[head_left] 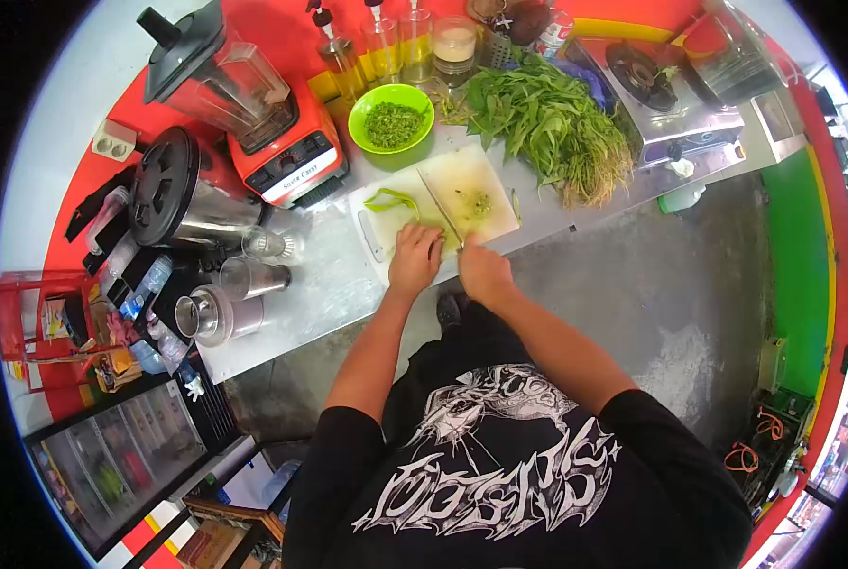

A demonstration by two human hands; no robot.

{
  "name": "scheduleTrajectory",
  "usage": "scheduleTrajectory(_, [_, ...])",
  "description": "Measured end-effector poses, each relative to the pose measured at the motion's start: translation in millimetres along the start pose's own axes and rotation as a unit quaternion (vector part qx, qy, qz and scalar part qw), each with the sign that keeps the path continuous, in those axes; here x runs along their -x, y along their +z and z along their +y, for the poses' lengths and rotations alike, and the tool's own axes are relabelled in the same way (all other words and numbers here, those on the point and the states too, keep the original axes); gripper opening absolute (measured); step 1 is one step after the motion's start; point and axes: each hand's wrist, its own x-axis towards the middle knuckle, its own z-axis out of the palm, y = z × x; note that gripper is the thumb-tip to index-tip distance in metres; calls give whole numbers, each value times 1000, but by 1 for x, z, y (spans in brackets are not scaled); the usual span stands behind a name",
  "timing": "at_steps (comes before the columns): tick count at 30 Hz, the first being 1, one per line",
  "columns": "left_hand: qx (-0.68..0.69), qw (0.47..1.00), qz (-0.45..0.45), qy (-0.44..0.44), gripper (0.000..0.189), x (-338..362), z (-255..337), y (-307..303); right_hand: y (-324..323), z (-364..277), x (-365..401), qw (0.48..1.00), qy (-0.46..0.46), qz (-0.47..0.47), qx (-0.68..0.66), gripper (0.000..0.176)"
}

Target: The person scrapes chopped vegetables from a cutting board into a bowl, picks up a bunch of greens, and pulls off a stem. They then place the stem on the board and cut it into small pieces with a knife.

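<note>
A white cutting board lies at the counter's front edge. My right hand is closed around the handle of a knife, whose thin blade points away from me across the board. Just left of the blade, my left hand has its fingers curled down on green leafy stalks; the part under the fingers is hidden. Finely chopped greens lie on the board to the right of the blade. Beyond the board stands a lime-green bowl holding more chopped greens.
A big bunch of leafy greens with roots lies at the back right, near a gas stove. A red blender stands at the back left. Metal cups and a glass stand on the left. Pump bottles line the wall.
</note>
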Motion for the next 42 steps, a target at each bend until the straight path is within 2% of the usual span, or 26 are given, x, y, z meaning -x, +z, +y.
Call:
scheduleTrajectory(2, [23,999,-24,-31,14,2,2,-3,-6,-3,-8,1000,-2,5,0,32])
scheduleTrajectory(5, [5,1000,-6,-3,14,4,2,-3,-10,-4,-9,1000,-25,7,9,31])
scheduleTrajectory(11, [-18,1000,16,-1,14,5,0,1,14,-8,5,1000,13,8,-2,26])
scheduleTrajectory(13, [-27,999,13,-11,14,5,4,-1,6,-12,-8,1000,-13,2,11,32])
scheduleTrajectory(17, [-50,998,2,-34,15,2,7,-4,-15,-21,-8,999,-34,-8,25,35])
scheduleTrajectory(20, [-65,997,-1,-43,16,2,7,-2,-7,-21,4,999,-31,-17,16,35])
scheduleTrajectory(22, [-79,996,-19,-43,16,2,9,-3,8,-18,12,1000,16,-6,-13,36])
scheduleTrajectory(26, [-78,995,-12,-57,17,0,10,-3,20,-13,-6,1000,0,24,2,34])
scheduleTrajectory(28, [-69,994,7,-80,16,-3,10,-3,4,-15,-16,998,-50,12,23,33])
scheduleTrajectory(32, [-45,996,9,-80,13,-1,9,-7,-9,-17,-18,998,-63,-9,17,35])
scheduleTrajectory(34, [-42,996,3,-83,15,-2,7,-4,-1,-15,-6,999,-21,-27,-13,35])
scheduleTrajectory(37, [-45,995,-3,-84,15,-2,5,-2,11,-16,3,1000,-3,1,5,34])
scheduleTrajectory(42, [-48,996,8,-70,15,4,4,-3,-4,-25,3,998,-29,-34,34,36])
